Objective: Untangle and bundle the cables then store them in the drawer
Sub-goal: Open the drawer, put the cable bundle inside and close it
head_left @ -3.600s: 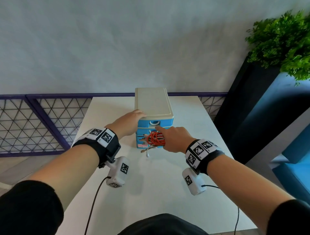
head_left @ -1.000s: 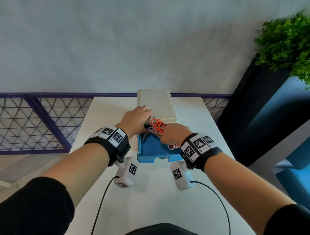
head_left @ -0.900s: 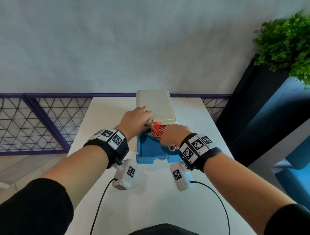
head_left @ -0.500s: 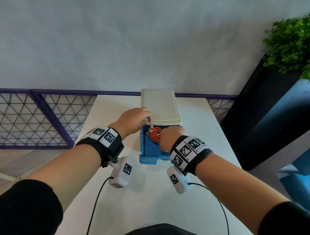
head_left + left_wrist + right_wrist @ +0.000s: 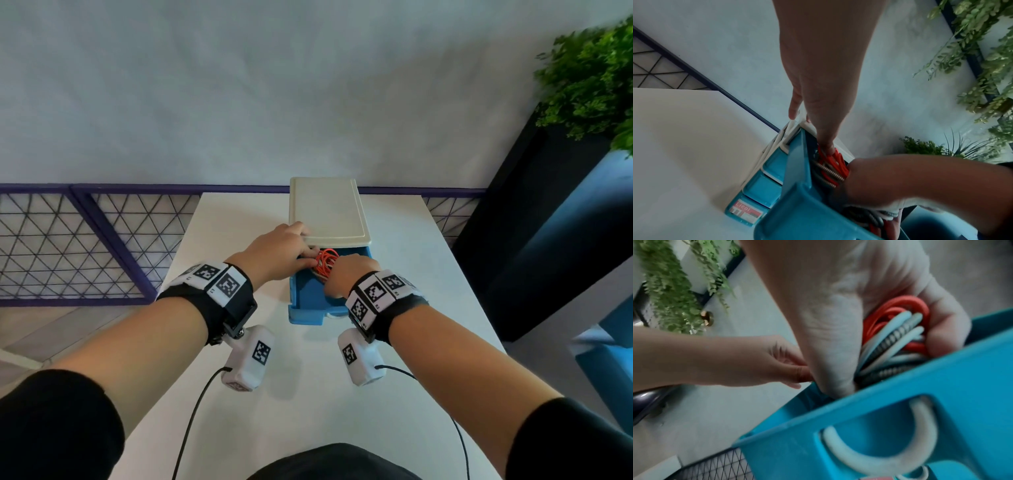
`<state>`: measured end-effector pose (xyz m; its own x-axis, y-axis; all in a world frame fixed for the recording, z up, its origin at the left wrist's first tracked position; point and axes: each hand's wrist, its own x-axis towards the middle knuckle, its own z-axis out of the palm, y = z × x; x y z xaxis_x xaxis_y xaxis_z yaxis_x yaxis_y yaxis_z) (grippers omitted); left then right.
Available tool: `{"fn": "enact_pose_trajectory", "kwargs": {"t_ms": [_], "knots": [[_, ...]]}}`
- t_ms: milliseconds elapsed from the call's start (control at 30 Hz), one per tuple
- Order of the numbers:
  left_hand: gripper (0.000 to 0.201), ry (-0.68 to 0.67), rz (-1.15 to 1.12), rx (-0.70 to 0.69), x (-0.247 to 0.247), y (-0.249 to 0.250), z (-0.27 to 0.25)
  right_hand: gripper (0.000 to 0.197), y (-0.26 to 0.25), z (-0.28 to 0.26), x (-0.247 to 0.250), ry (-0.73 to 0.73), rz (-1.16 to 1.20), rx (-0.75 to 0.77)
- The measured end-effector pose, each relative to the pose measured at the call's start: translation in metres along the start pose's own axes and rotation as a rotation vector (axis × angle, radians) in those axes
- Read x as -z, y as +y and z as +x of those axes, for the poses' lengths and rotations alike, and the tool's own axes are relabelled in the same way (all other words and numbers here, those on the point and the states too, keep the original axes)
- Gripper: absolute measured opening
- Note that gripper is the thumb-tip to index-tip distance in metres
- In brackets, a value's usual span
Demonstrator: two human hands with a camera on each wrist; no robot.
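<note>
A small drawer unit (image 5: pixel 329 212) with a cream top stands on the white table (image 5: pixel 239 394). Its top blue drawer (image 5: pixel 305 305) is pulled out towards me. My right hand (image 5: pixel 346 274) reaches down into it, fingers and thumb curled round a bundle of orange, white and grey cables (image 5: pixel 898 331). The orange loops (image 5: pixel 325 260) show between my two hands. My left hand (image 5: pixel 303 251) rests at the unit's front left corner with fingers stretched out. One left fingertip (image 5: pixel 828 149) touches the orange cable (image 5: pixel 836 162). The drawer front (image 5: pixel 890 410) has a white handle (image 5: pixel 879 462).
Lower blue drawers (image 5: pixel 764 186) are closed, the lowest bearing a red label (image 5: pixel 746 212). A purple mesh railing (image 5: pixel 85 240) runs behind the table. A dark planter with green plants (image 5: pixel 589 85) stands at the right. Bare table surface lies in front of the unit.
The top drawer, closed 3.6 s ago, is now pulled out. In the last second my right hand has lowered the bundle into it, and my left fingers have come onto the orange loops.
</note>
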<state>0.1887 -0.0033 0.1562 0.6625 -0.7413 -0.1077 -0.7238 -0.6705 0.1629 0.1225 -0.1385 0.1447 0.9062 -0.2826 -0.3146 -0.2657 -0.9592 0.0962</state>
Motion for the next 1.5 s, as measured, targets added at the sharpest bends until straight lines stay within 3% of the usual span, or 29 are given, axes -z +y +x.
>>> {"fn": "enact_pose_trajectory", "kwargs": {"t_ms": [167, 267, 367, 433, 567, 700, 933, 1100, 1200, 1300, 1400, 1500], "knots": [[0.034, 0.031, 0.072, 0.029, -0.004, 0.009, 0.000, 0.085, 0.008, -0.002, -0.013, 0.051, 0.297, -0.043], [0.038, 0.072, 0.064, 0.069, -0.010, 0.011, -0.001, 0.077, 0.011, -0.012, -0.022, 0.198, 0.344, 0.095], [0.041, 0.106, 0.067, 0.084, -0.014, 0.013, 0.001, 0.061, 0.016, -0.020, -0.032, 0.375, 0.200, 0.207], [0.041, 0.127, 0.042, 0.078, -0.014, 0.014, 0.001, 0.060, 0.016, -0.025, -0.036, 0.417, 0.058, 0.213], [0.037, 0.133, -0.023, 0.056, -0.013, 0.015, 0.000, 0.068, 0.011, -0.028, -0.038, 0.388, -0.139, 0.172], [0.036, 0.099, -0.030, 0.039, -0.015, 0.013, -0.004, 0.062, 0.006, -0.016, -0.043, 0.344, -0.272, 0.194], [0.045, 0.080, -0.153, 0.036, -0.013, 0.012, -0.012, 0.073, -0.008, -0.013, -0.039, 0.290, 0.087, -0.035], [0.039, 0.095, -0.242, 0.058, -0.013, 0.011, -0.012, 0.073, -0.008, -0.009, -0.034, 0.228, 0.171, -0.058], [0.033, 0.132, -0.309, 0.083, -0.014, 0.011, -0.009, 0.078, -0.006, -0.010, -0.033, 0.254, 0.282, -0.091], [0.032, 0.138, -0.360, 0.099, -0.017, 0.008, -0.006, 0.069, -0.003, -0.015, -0.034, 0.286, 0.367, -0.093], [0.033, 0.114, -0.362, 0.111, -0.021, 0.006, -0.003, 0.065, -0.001, -0.017, -0.034, 0.273, 0.401, -0.094], [0.035, 0.063, -0.290, 0.104, -0.022, 0.009, -0.001, 0.064, -0.001, -0.016, -0.030, 0.233, 0.277, -0.099]]}}
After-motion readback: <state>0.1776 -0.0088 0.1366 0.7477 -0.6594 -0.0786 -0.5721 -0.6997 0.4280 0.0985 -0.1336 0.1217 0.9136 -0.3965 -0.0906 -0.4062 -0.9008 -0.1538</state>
